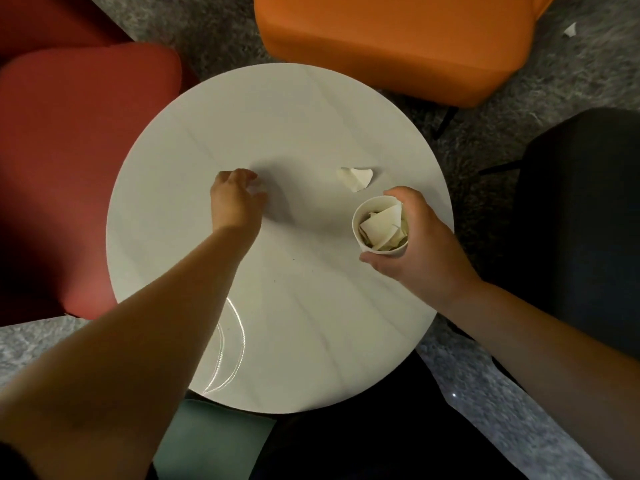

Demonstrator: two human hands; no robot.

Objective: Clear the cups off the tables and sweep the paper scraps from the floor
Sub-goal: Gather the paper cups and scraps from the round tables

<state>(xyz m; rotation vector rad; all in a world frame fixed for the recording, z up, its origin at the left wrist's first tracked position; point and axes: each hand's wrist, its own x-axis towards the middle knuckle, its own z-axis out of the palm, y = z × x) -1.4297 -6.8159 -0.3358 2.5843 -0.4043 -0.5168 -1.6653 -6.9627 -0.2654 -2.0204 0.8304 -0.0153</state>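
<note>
A white paper cup [356, 223] stuffed with several paper scraps is gripped by my right hand [419, 244] above the right side of the round white table [277, 306]. My left hand [235, 199] reaches to the table's middle, its fingers curled and pinching a small white paper scrap [257, 188] that is mostly hidden under them. Another crumpled paper scrap [356, 177] lies on the table just beyond the cup, untouched.
A red chair [69, 168] stands left of the table, an orange chair [398, 39] behind it, a dark chair [585, 216] to the right. One paper scrap [570, 30] lies on the grey carpet at the far right. A teal seat [214, 441] shows below the table.
</note>
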